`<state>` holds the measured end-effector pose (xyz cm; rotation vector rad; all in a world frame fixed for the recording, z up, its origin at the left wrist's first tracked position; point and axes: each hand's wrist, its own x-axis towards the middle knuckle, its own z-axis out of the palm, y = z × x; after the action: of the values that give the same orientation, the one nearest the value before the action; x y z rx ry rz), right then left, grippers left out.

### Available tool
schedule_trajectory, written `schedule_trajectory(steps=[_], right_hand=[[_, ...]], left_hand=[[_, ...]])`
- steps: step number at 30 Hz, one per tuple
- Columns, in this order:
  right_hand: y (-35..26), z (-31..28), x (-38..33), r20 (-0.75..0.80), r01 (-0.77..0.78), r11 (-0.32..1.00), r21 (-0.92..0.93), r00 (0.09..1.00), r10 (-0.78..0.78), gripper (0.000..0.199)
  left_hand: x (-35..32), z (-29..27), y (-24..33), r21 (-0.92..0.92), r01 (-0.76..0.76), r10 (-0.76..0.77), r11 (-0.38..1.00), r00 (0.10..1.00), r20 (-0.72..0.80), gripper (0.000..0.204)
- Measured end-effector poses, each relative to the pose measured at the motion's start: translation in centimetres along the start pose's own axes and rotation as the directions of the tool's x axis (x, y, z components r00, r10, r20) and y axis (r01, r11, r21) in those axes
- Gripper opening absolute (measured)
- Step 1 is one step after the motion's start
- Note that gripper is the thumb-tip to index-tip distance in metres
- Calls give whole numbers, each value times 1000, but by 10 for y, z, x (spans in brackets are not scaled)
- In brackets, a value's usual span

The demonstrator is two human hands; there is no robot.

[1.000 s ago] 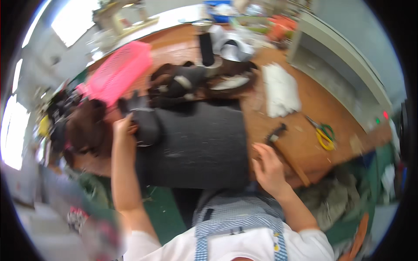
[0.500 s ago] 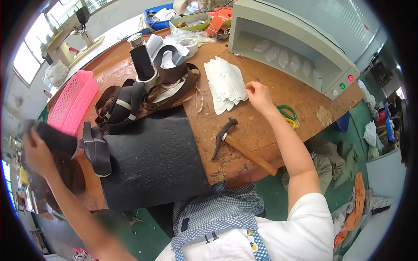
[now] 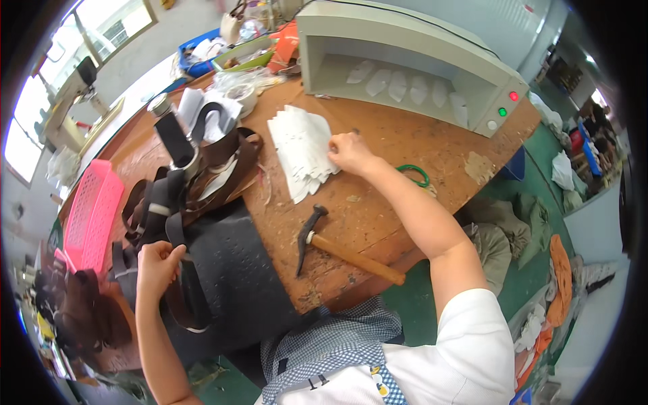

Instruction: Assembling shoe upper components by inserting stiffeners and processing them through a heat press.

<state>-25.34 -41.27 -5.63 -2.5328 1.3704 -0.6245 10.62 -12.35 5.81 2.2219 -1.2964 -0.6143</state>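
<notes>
My left hand (image 3: 156,268) is closed in a pinch over the left side of the black mat (image 3: 236,270). From its fingers hangs a dark curved strip (image 3: 196,297) with a pale lower edge. My right hand (image 3: 351,154) pinches the right edge of a fanned stack of white cut pieces (image 3: 300,148); its fingertips are partly hidden. Between the stack and the table's front edge lies a hammer (image 3: 351,256) with a wooden handle and dark curved head. Green-handled scissors (image 3: 415,174) sit partly behind my right forearm.
Bundles of dark straps (image 3: 162,202) lie beyond the mat, next to a bottle (image 3: 174,135). A pink basket (image 3: 94,212) stands at the left. At the back right, a grey open-fronted box with lit buttons (image 3: 405,61) holds several white pieces. Brown material (image 3: 91,310) is heaped at the near left.
My left hand has moved right, from beside the pink basket to over the mat, with the dark strip. My right hand stays at the white stack. The whole view has shifted.
</notes>
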Motion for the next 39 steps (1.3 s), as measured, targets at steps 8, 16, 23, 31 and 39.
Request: schedule_trajectory(steps=[8,16,23,31,39], right_hand=[[8,28,-5,-133,193,957,-218,965,-225,12],[29,-22,-21,76,369,928,-39,928,-366,16],[41,-3,-13,-56,614,775,-149,778,-626,3],[51,-6,-12,-66,749,574,-330,589,-806,6],[29,11,60,-136,364,898,246,931,-340,19]], left_hand=[[-41,81,64,390,-234,383,891,848,-367,17],[-32,178,125,143,-720,715,679,693,91,37],[57,250,145,136,-822,825,553,563,42,48],[65,271,139,59,-781,783,622,619,-57,46],[63,265,140,56,-760,762,647,643,-76,41]])
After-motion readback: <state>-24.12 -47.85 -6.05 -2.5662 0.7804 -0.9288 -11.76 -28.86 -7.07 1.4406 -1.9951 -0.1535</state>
